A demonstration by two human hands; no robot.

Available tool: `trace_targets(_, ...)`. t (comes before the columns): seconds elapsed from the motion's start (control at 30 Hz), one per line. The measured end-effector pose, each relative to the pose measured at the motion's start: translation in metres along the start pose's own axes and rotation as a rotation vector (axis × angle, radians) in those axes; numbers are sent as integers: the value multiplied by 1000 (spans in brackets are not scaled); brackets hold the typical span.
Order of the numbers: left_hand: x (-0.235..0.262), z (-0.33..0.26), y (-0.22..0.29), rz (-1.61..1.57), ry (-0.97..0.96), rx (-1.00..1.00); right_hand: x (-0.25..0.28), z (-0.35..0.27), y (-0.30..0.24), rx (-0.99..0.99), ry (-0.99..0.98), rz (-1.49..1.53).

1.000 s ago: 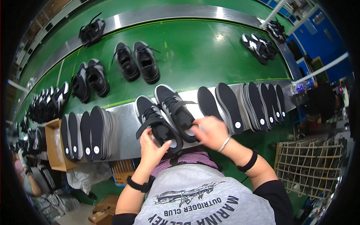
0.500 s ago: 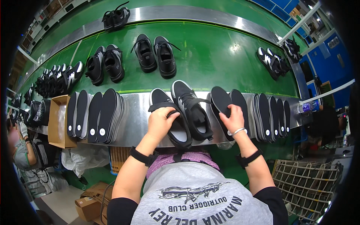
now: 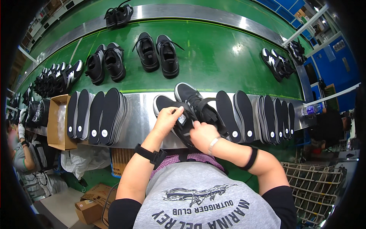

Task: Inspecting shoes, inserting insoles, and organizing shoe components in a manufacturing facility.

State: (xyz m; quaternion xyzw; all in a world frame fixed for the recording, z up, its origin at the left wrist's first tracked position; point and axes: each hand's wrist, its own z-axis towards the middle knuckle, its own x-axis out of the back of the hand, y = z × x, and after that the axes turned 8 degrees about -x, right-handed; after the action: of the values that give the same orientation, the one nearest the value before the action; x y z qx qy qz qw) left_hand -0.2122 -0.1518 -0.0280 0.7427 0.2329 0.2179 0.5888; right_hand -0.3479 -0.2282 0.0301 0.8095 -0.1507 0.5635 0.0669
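Observation:
A black and grey shoe (image 3: 163, 102) lies nearest me on the metal ledge, toe pointing away. My left hand (image 3: 167, 121) is closed on its tongue at the opening, where a small pale label shows. My right hand (image 3: 204, 136) is closed at the same opening on a dark insole, mostly hidden by the fingers and the shoe. Against this shoe's right side stands its mate (image 3: 187, 93), its strap sticking out to the right. Stacks of black insoles (image 3: 227, 110) with white round heel stickers lie just right of the pair.
More insole stacks (image 3: 110, 114) lie left, beside an open cardboard box (image 3: 57, 126) with clear plastic inside. Several shoe pairs (image 3: 158, 57) stand on the green belt (image 3: 221, 53) beyond the ledge. A bottle (image 3: 310, 110) is at far right. At far left another person's gloved hand (image 3: 21, 131) shows.
My right hand has moved left from the insole stack to the near shoe's opening, bringing an insole. The left hand stays at the shoe, which has tilted slightly. Shoes on the belt shifted slightly.

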Motion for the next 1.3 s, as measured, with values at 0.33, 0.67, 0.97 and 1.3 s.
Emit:
trace_targets(0.33, -3, -3, -3, 155, 61, -101, 24, -36, 6, -65, -58, -159)
trace_targets(0.67, -9, 0, -7, 153, 66, -106, -7, 19, -10, 66, -50, -27)
trace_targets(0.97, -5, -5, -6, 56, 40, -79, -24, 63, -13, 32, -678, -234)
trace_targets(1.3, -6, -5, -7, 152, 58, -124, -15, 52, -15, 35, -562, -326)
